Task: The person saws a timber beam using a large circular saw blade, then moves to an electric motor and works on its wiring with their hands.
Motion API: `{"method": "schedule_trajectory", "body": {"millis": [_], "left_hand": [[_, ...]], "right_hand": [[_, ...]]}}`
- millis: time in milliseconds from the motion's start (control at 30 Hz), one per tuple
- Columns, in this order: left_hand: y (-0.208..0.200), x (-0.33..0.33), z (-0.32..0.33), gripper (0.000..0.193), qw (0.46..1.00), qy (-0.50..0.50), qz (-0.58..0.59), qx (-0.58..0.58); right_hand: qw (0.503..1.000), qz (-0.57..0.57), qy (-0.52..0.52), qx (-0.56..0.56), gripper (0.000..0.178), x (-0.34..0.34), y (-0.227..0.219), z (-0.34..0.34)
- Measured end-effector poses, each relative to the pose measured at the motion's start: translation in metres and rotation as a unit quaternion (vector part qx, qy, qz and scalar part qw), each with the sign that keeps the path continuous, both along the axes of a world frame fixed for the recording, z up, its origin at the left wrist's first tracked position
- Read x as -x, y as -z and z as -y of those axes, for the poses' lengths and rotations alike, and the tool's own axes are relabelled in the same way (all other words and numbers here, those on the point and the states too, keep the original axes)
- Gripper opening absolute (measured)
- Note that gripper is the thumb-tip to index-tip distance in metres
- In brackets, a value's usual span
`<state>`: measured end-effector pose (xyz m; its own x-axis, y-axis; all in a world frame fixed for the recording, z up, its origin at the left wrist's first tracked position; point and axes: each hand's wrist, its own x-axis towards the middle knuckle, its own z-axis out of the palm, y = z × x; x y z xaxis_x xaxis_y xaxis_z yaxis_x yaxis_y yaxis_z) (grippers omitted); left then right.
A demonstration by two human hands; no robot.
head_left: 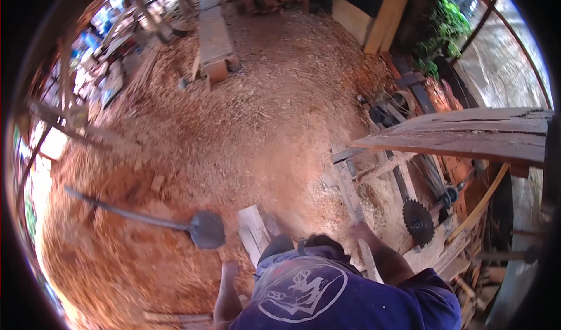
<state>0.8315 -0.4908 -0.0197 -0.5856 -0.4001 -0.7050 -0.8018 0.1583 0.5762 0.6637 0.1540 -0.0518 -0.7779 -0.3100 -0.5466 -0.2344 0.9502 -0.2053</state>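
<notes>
My left hand [229, 270] hangs low on the left beside my purple shirt, its fingers too blurred to read. Nearest to it are pale wood offcuts [253, 232] lying by my legs. On the other side, my right hand [360, 231] touches a long pale wooden beam [349, 195] of a low frame; its fingers are partly hidden. Right of that hand, a dark toothed circular saw blade [418, 222] stands on a shaft in the frame. To the left, a shovel [207, 229] lies on the sawdust, its long handle stretching left.
A wide cracked plank [461, 132] juts in from the right above the saw frame. Wood shavings [274, 90] cover the ground. Farther off lies a long board bench [214, 35]; a wooden post [390, 17] stands at the back right. Scrap timber is piled along the left.
</notes>
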Motion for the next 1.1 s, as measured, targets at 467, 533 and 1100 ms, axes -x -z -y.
{"method": "schedule_trajectory", "body": {"millis": [467,533,1100], "left_hand": [[0.022,0.656,-0.029,0.02,0.725,0.656,-0.035,0.209],[0.032,0.707,0.056,0.028,0.453,0.79,-0.044,0.409],[0.016,1.427,-0.149,0.023,0.802,0.571,0.139,-0.102]], "right_hand": [[0.819,0.103,0.526,0.205,0.04,0.293,-0.047,0.081],[0.857,0.05,0.466,0.216,0.037,0.404,-0.039,0.101],[0.481,-0.006,0.83,0.283,0.022,0.772,0.067,-0.049]]}}
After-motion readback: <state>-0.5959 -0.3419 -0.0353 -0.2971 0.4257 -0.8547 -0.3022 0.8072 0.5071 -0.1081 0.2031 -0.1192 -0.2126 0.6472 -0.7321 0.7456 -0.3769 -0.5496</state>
